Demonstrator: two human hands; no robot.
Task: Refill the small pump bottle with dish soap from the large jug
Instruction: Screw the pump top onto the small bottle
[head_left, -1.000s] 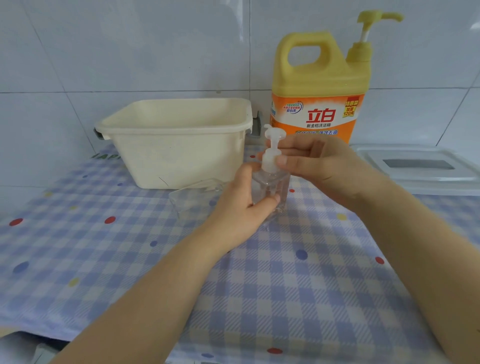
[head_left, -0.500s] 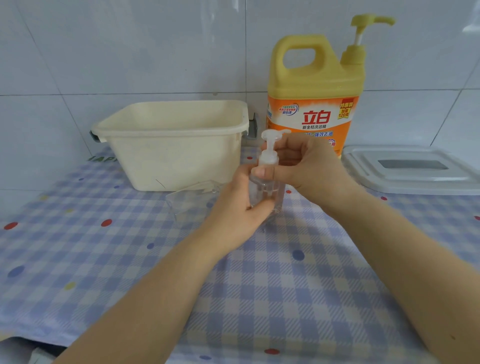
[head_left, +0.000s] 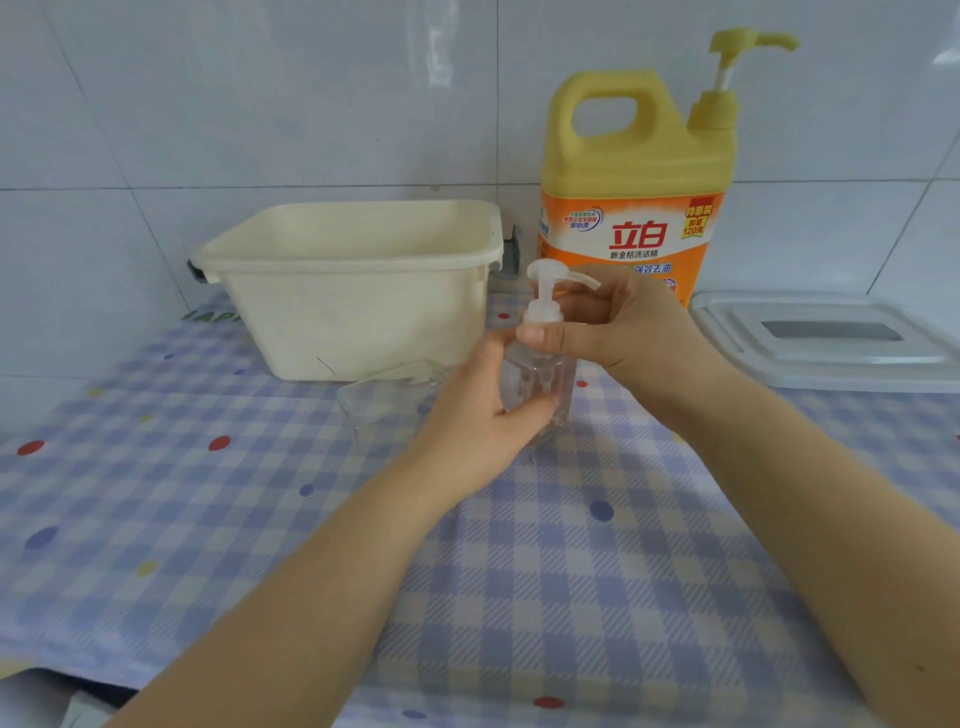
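Step in hand looks like uncapping: small pump bottle (head_left: 537, 382) stands upright on the bench (head_left: 571, 571), mid-scene, just in front of the large jug (head_left: 636, 171) and just right of the cream tub (head_left: 353, 291). Left hand (head_left: 480, 415) is wrapped around the clear bottle body, thumb across its front, holding it steady. Right hand (head_left: 618, 332) pinches the white pump collar (head_left: 543, 317) at the neck, thumb on the near side, other fingers curled behind it. Pump head is on, nozzle pointing right toward the right hand. Can't tell whether the collar is loosened or fully threaded. Bottle looks near empty, clear through; dip tube faintly visible inside. Jug sits upright against the tiled wall, yellow pump (head_left: 727, 78) fitted and raised, nozzle pointing right, nothing touching it. So by my read no soap has been transferred, task is early. A clear plastic cup or container (head_left: 389, 400) lies tilted beside the left hand, near the tub; its role is unclear. Grey lidded box (head_left: 831, 338) at right, well apart. Next move, as I judge it: twist the collar off while the left hand resists rotation, lift the pump straight up so the dip tube clears the neck, park it somewhere clean. Then bring the open neck under the jug nozzle. Risk: light empty bottle tips easily on the cloth; neck is narrow, so aim matters.
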